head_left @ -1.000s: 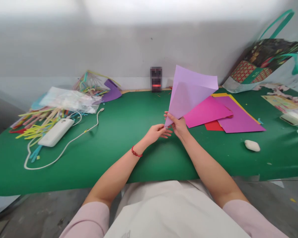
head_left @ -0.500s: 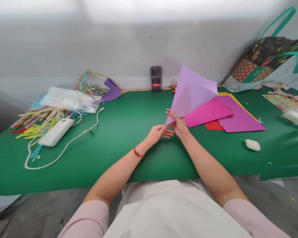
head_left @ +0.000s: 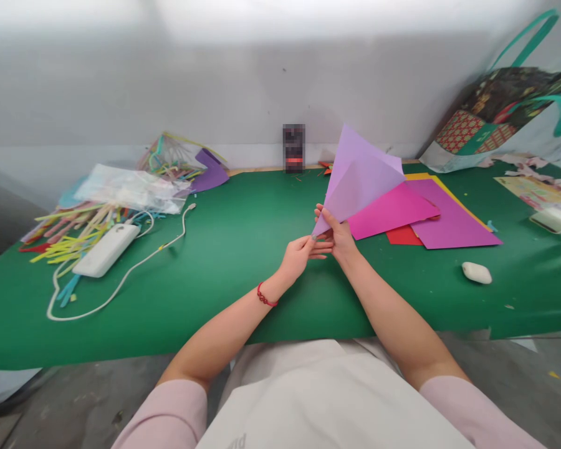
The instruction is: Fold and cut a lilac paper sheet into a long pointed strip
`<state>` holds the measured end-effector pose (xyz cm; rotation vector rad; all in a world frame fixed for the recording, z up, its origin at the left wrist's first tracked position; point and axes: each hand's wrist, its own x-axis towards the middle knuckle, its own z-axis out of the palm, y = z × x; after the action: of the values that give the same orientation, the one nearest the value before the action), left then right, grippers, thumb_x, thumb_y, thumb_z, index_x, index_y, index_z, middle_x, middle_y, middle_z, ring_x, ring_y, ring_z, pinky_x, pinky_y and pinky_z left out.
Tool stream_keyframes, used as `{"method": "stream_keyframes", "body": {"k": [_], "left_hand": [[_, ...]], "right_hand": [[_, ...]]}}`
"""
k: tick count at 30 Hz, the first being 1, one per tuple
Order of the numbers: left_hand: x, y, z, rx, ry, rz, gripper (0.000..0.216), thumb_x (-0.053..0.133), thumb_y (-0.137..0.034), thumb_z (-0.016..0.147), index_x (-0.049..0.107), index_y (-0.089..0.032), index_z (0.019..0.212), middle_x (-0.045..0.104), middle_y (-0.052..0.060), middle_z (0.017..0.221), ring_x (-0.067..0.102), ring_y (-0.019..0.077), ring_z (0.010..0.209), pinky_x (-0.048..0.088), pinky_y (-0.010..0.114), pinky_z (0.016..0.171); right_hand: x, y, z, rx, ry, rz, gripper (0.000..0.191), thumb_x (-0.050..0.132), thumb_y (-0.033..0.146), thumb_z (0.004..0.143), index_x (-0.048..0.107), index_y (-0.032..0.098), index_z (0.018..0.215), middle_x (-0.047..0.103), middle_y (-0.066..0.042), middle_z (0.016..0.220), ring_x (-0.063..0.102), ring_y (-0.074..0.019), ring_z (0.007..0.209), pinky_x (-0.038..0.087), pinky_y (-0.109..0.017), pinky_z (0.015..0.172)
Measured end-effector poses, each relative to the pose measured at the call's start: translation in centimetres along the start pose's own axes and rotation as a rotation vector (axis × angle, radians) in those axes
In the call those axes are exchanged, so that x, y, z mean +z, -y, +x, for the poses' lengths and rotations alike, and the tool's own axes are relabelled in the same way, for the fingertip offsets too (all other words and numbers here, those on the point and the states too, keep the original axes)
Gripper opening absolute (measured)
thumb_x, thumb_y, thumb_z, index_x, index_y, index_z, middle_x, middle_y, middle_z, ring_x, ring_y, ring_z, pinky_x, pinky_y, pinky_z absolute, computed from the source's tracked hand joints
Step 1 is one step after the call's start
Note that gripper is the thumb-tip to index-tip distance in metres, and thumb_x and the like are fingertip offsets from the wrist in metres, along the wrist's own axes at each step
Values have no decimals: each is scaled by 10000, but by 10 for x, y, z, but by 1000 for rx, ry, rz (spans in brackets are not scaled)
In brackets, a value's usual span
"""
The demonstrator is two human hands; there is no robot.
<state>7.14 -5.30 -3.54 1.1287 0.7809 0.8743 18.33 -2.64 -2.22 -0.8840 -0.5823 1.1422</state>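
A light purple sheet of paper [head_left: 362,168], rolled into a cone, is held up over the green table [head_left: 243,224]. Its narrow tip points down toward me and its wide end flares up to the right. My left hand [head_left: 299,257] pinches the tip between thumb and forefinger, the other fingers stretched out below. Higher on the cone, my right hand [head_left: 339,236] grips the paper with the thumb on the near side and fingertips showing on the far side. Just beyond the right hand lie a magenta sheet [head_left: 388,212] and a purple sheet [head_left: 453,215], overlapping red and yellow paper.
On the left are a white power bank [head_left: 106,249] with a white cable [head_left: 126,274], paper strips [head_left: 75,240] and a clear plastic bag [head_left: 131,187]. A pixelated dark object [head_left: 294,148] stands by the wall. To the right are a small white case [head_left: 477,272] and a patterned bag [head_left: 486,125].
The cone's wide end has drawn in slightly to the left, its right corner a little narrower. My left hand has shifted slightly right with the wrist turned.
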Motion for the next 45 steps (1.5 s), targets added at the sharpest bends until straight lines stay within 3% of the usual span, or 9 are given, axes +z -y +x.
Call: {"method": "stream_keyframes", "body": {"k": [7,13,30,45], "left_hand": [[0,2,-1,12,44,-25,544,652,-485,787,610,-97,1166,702,172,1073,697,244,921,550,315,758],[-2,4,1,34,53,-64,571,532,-552,849,613,-61,1130,720,196,980,705,246,872,548,326,739],[-1,4,1,122,99,-37,656,540,-670,768,585,-80,1051,718,208,975,710,273,856,549,322,670],[1,5,-2,207,65,115,629,436,-657,834,595,-92,1060,741,160,860,720,243,771,564,331,640]], "right_hand": [[-1,4,-1,-5,28,19,338,784,371,580,660,214,853,717,-29,1002,631,-210,1082,533,-344,914],[1,1,-4,32,44,44,331,801,353,555,671,224,831,723,-11,986,652,-192,1038,546,-314,890],[-4,2,-2,65,96,47,332,796,374,569,683,249,855,718,3,1033,614,-192,1117,529,-283,919],[-4,2,-2,57,109,50,353,802,395,555,688,256,860,711,5,1064,602,-204,1139,531,-294,918]]}}
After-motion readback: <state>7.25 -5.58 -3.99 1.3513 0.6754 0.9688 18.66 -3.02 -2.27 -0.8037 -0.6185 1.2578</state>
